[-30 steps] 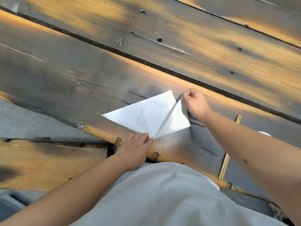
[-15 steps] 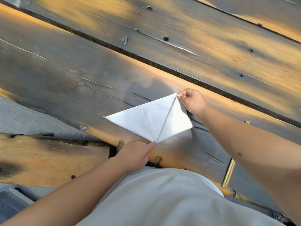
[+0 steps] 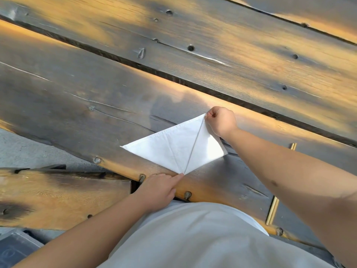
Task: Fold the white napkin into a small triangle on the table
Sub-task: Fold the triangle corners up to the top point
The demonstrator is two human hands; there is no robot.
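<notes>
Napkin (image 3: 173, 146), white and folded, lies flat on the dark wooden worktop (image 3: 81, 97) close to its near edge, in front of the person's body. Its outline is roughly a wide triangle with one long edge running up toward the far right and a point aimed at the near edge. A straight crease or flap edge runs from that near point up to the far right corner, and a fainter crease crosses the left part.

At the far right corner, the right hand (image 3: 222, 121) has its fingers curled in and pinches the tip of the cloth between thumb and fingers. The right forearm reaches across from the right side of the worktop. The left hand (image 3: 161, 188) rests at the near edge, its index finger stretched out with the tip touching the napkin's near point while the other fingers lie loosely bent on the wood; it has hold of nothing.

Worktop planks run diagonally with a dark gap (image 3: 193, 83) between two of them, beyond the napkin. A thin pale stick (image 3: 273, 208) lies near the right forearm, toward the near right edge, partly hidden by the arm. A lower wooden bench (image 3: 58, 198) sits off the near left edge, with grey ground (image 3: 29, 151) showing beside it.
</notes>
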